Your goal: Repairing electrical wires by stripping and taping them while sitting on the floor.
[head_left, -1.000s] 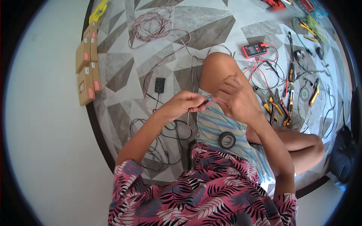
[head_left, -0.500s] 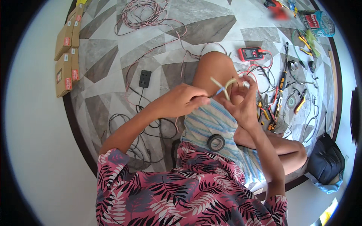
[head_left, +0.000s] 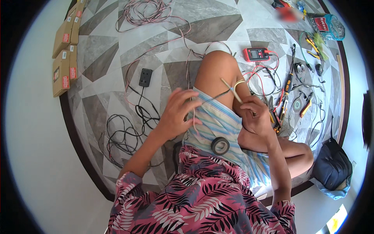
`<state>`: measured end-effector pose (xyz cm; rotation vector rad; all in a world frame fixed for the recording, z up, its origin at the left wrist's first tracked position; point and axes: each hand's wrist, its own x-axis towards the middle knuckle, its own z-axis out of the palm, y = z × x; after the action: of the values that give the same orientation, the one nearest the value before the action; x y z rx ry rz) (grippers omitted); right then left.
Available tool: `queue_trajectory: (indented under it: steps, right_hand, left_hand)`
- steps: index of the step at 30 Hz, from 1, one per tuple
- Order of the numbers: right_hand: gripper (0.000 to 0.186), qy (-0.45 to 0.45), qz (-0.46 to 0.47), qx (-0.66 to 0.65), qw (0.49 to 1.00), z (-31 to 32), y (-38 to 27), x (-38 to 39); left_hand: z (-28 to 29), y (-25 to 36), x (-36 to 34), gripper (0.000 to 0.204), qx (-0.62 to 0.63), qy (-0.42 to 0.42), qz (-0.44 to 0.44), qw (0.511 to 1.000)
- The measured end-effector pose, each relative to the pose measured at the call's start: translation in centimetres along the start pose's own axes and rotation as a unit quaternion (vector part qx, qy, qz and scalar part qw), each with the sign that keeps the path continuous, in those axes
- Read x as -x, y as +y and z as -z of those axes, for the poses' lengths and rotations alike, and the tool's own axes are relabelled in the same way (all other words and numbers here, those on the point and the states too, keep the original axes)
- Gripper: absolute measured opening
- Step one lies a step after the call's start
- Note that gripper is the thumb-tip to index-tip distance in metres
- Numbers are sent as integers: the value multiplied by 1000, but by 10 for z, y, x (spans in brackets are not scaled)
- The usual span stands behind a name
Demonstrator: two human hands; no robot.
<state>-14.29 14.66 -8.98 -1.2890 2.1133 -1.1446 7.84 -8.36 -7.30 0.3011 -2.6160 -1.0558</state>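
Between thumb and fingers of my right hand is a pale cream strip or cable, bent into a loop at its upper end. A thin dark wire crosses it, with a small blue spot at the crossing. To the left, my left hand has its fingers spread, the fingertips near the wire's free end; whether they touch it is unclear from blur. A roll of black tape rests on the striped shorts in my lap.
Beyond my right hand lie a red multimeter, pliers and a long yellow-black tool. A black socket block with coiled cable is at left, a wire coil far off. Cartons line the wall; a black bag sits right.
My left hand has let go of the dark wire, opened and drawn back left. My right hand has moved slightly lower, still gripping the cream strip. The whole view has shifted a little.
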Motion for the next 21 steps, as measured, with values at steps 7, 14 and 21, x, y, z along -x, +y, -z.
queue_trajectory:
  steps: [7, 14, 21]
  right_hand:
    - [45, 28, -4, 16, 999, -19, -80, 19]
    - [23, -50, -120, -222, 966, -107, -97, 29]
    - [15, 157, -68, -33, 985, -65, -63, 16]
  left_hand:
    - [4, -1, -46, 42, -3, -164, -91, 982]
    - [0, -10, -32, 35, -195, -230, -81, 950]
    - [15, -18, -27, 61, -175, -215, -73, 958]
